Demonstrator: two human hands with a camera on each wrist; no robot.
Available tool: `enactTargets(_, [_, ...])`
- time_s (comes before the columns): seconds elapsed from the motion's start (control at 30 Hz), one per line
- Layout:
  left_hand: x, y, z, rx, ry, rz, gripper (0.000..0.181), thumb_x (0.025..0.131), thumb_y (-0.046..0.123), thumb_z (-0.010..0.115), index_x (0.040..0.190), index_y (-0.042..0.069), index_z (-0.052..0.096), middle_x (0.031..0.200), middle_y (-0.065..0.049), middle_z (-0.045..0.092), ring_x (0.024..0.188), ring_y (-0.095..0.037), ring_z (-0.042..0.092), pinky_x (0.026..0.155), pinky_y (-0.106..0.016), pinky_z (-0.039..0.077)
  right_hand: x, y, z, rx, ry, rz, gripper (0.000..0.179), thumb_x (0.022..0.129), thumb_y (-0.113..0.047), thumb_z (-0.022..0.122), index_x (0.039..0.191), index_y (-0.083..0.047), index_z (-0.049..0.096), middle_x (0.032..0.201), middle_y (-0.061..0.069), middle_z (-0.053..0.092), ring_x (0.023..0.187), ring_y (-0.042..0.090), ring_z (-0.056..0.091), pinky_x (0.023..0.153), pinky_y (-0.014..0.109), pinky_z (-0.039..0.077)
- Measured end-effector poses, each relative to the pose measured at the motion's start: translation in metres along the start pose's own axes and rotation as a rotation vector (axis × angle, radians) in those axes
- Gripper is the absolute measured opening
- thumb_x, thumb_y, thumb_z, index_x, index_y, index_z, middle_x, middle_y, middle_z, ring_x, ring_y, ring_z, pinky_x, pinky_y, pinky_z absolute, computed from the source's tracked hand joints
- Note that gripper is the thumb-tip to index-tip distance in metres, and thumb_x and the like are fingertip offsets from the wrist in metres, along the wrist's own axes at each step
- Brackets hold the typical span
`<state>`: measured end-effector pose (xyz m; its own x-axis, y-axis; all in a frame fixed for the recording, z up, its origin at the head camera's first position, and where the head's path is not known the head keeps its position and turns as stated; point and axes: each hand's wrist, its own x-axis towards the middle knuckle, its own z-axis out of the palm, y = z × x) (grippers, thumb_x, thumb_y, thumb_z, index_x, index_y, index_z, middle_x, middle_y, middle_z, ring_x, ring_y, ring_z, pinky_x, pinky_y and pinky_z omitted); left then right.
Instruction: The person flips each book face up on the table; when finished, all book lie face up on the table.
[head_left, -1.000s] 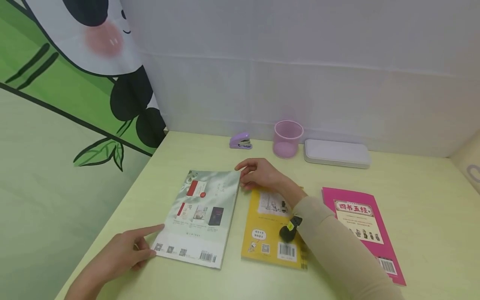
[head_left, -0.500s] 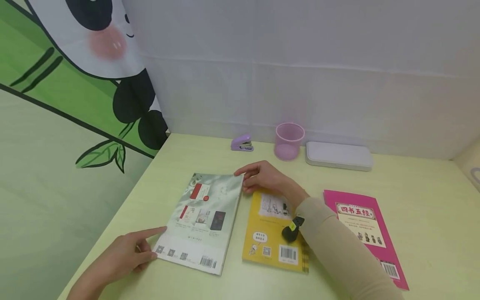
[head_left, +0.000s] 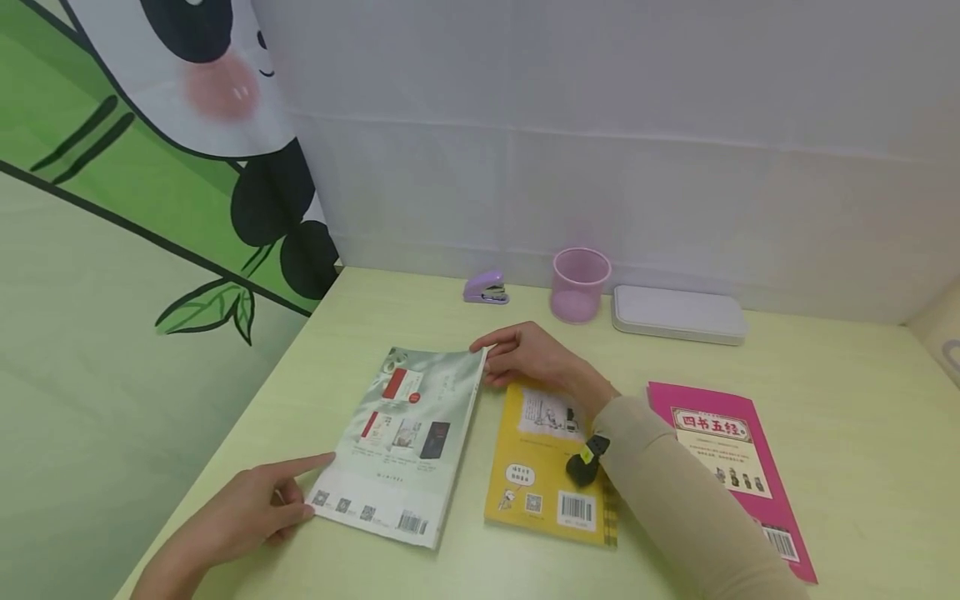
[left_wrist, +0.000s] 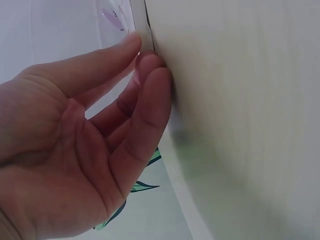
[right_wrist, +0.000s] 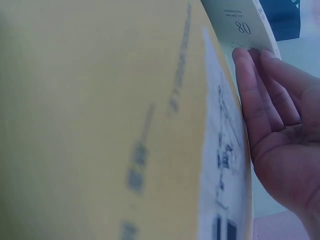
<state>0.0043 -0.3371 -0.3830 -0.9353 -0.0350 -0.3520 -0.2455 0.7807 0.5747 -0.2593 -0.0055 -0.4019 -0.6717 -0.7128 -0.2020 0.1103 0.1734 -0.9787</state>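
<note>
A pale green softcover book with a barcode and small pictures on its cover lies between my hands. My left hand holds its lower left corner, index finger stretched along the left edge. In the left wrist view, thumb and curled fingertips of that hand meet at the book's edge, close to the tabletop. At the top right corner my right hand pinches the book. The right wrist view shows the book's raised face marked "08" at the fingertips. Its right side looks slightly lifted.
Under my right forearm lies a yellow book. Right of it is a pink book, partly covered by the sleeve. Along the back stand a purple stapler, a pink pen cup and a pale flat case.
The pale green book's right side has tilted up slightly, its lower right corner shifting a little left. Both hands keep their places on it. The whole head view has shifted slightly.
</note>
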Motion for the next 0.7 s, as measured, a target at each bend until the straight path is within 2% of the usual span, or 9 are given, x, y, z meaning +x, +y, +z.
enactTargets(0.17, [0.001, -0.005, -0.002, -0.014, -0.008, 0.025, 0.072, 0.089, 0.014, 0.083, 0.154, 0.006, 0.053, 0.081, -0.001, 0.058, 0.062, -0.013, 0.053, 0.057, -0.023, 0.040, -0.001, -0.001, 0.004, 0.010, 0.014, -0.015, 0.036, 0.098, 0.002, 0.069, 0.134, 0.000, 0.069, 0.093, 0.011, 0.078, 0.082, 0.022, 0.079, 0.080, 0.038, 0.065])
enactTargets(0.4, [0.004, -0.001, 0.004, 0.055, 0.049, -0.030, 0.081, 0.081, 0.025, 0.092, 0.153, 0.010, 0.056, 0.083, 0.000, 0.055, 0.071, -0.013, 0.049, 0.060, -0.023, 0.037, -0.001, 0.000, 0.003, 0.030, 0.040, -0.027, 0.037, 0.098, -0.001, 0.071, 0.135, 0.000, 0.069, 0.100, 0.015, 0.081, 0.082, 0.022, 0.079, 0.080, 0.037, 0.065])
enactTargets(0.53, [0.005, 0.003, 0.007, 0.093, 0.061, -0.054, 0.087, 0.078, 0.028, 0.094, 0.154, 0.011, 0.055, 0.080, -0.001, 0.053, 0.073, -0.015, 0.048, 0.061, -0.025, 0.035, 0.000, 0.000, 0.004, 0.011, 0.051, -0.042, 0.036, 0.099, -0.003, 0.070, 0.135, 0.000, 0.069, 0.101, 0.016, 0.081, 0.083, 0.022, 0.080, 0.079, 0.036, 0.065])
enactTargets(0.7, [0.005, 0.008, 0.010, 0.165, 0.079, -0.086, 0.090, 0.075, 0.034, 0.095, 0.154, 0.017, 0.055, 0.080, -0.002, 0.054, 0.074, -0.017, 0.049, 0.064, -0.029, 0.036, 0.002, -0.002, 0.007, 0.001, 0.067, -0.072, 0.036, 0.100, -0.005, 0.070, 0.135, 0.002, 0.068, 0.102, 0.018, 0.081, 0.085, 0.022, 0.081, 0.079, 0.036, 0.065])
